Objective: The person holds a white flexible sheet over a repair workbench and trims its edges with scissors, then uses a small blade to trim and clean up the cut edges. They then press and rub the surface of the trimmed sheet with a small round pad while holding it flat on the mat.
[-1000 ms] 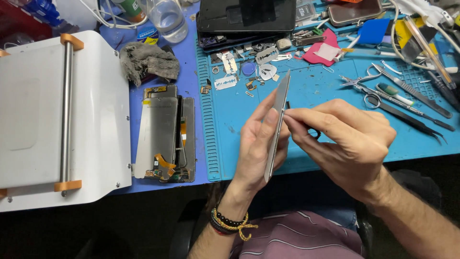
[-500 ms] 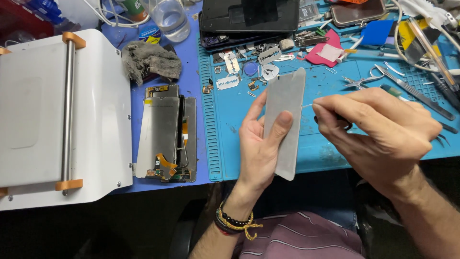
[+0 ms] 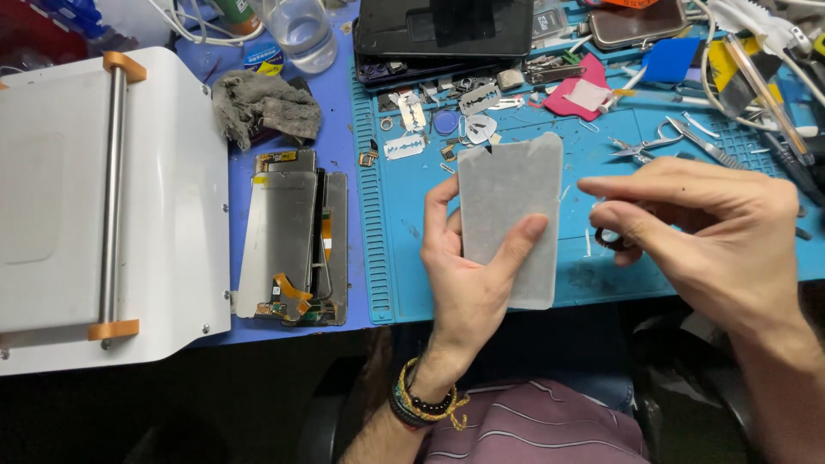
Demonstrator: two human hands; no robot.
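While my left hand (image 3: 468, 283) pinches the thin grey sheet (image 3: 513, 215) upright over the blue mat (image 3: 412, 258), thumb across its face and fingers behind, my right hand (image 3: 705, 236) at three o'clock keeps its fingertips closed on a small dark tool (image 3: 612, 239). I judge the sheet could crease or slip if the thumb eases, dropping toward the loose screws and blades (image 3: 447, 129) at twelve o'clock, where grit might scratch it.
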